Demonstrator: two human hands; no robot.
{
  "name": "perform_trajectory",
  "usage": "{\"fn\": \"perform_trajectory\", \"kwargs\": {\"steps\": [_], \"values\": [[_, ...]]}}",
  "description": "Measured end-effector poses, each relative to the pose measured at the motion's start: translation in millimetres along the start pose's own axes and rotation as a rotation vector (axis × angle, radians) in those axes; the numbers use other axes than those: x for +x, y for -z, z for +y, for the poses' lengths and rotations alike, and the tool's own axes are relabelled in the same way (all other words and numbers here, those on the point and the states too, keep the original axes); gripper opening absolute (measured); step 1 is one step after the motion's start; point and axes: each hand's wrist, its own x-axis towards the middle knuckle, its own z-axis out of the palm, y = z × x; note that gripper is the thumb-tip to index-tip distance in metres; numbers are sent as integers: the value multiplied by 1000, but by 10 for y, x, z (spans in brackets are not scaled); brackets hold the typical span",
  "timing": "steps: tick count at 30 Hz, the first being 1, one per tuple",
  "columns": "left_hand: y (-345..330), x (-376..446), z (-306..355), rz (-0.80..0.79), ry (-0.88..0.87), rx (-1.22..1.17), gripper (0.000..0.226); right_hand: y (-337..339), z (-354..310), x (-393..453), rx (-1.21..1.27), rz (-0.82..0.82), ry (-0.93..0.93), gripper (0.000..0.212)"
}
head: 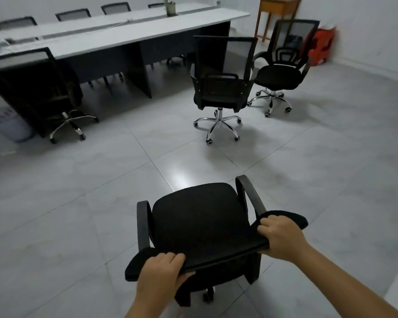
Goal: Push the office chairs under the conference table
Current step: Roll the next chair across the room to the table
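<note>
Grey tiled floor (78,203) fills most of the view. Far left runs the long white-topped desk (115,35) on dark panel legs, with one chair (44,88) tucked against its near left end and mesh chair backs (72,14) showing along its far side. Two loose office chairs stand apart from the desk at far right: one (221,88) with its back turned to the camera, the other (278,72) just beside it, facing the near side. Behind them stand a wooden side table (278,8) and a red stool (322,47). Near centre sits the black chair (200,214), well apart from the desk. The left hand (160,274) and right hand (280,237) are closed over the top edge of its backrest.
</note>
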Motion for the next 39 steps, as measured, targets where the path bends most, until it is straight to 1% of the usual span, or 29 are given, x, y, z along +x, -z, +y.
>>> {"fn": "perform_trajectory", "kwargs": {"steps": [4,7,13,16,20,24,29,33,35,39], "values": [[-95,179,-193,91,14,22,71,-152,93,280,3,11,29,46],[-171,389,-454,107,31,48,71,-263,139,627,5,33,41,48],[-293,842,-1164,61,117,83,71,-594,139,1541,41,32,46,47],[-305,1049,-1573,27,152,111,72,-752,106,2051,54,66,72,50],[-363,1305,-2090,8,194,141,72,-978,95,2741,96,107,116,60],[-451,1633,-2544,23,221,167,73,-1215,144,3381,116,128,146,72],[-549,2035,-3109,25,231,183,74,-1454,196,4048,120,125,166,66],[-686,2366,-3590,27,241,194,75,-1675,272,4598,115,152,210,71],[-791,2582,-3799,21,253,193,72,-1823,372,4904,116,186,230,70],[-926,3145,-4120,-57,297,209,55,-2029,669,5581,117,192,246,70]]}}
